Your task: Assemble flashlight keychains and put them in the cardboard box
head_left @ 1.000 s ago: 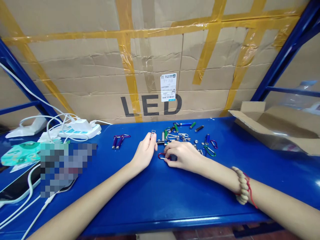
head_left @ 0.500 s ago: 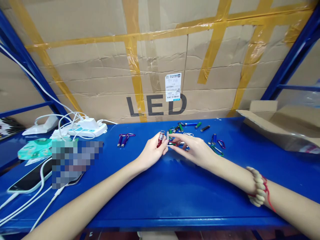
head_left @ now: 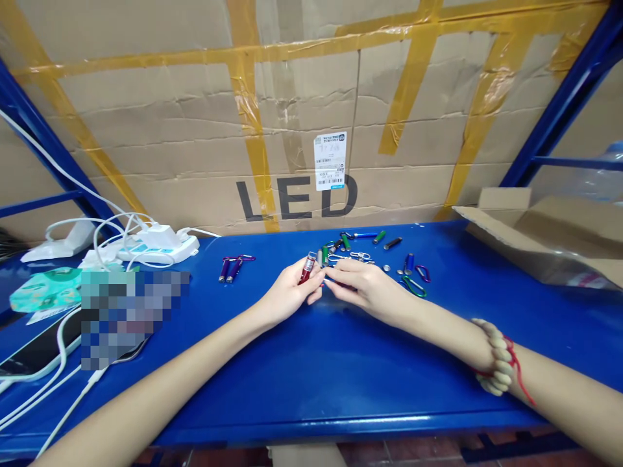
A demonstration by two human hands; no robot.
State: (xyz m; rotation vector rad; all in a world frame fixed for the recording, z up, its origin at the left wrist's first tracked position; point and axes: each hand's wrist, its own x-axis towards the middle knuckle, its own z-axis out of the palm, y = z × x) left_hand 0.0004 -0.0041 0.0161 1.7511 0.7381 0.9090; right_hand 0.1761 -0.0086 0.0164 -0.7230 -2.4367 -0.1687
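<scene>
My left hand (head_left: 285,290) is closed around a small red flashlight (head_left: 306,269), its silver end pointing up and away. Touching it from the right, my right hand (head_left: 374,285) pinches a carabiner between thumb and fingers; only a bit of silver and red shows, the rest being hidden. Just beyond the fingertips lie several small flashlights, among them a green one (head_left: 345,242) and a black one (head_left: 393,243). To the right of my right hand are a blue flashlight (head_left: 409,263), a green carabiner (head_left: 415,287) and a purple carabiner (head_left: 423,273).
Two purple flashlights (head_left: 229,269) with a carabiner lie left of my hands on the blue shelf (head_left: 292,383). Phones, cables, a tissue pack (head_left: 46,288) and a white power strip (head_left: 182,248) crowd the left. An open cardboard box (head_left: 520,250) stands right; a large taped carton (head_left: 195,143) rises behind.
My right fingers have closed in and moved against my left fingertips, covering the carabiner that showed before. My left hand keeps hold of the red flashlight. The whole view has shifted slightly.
</scene>
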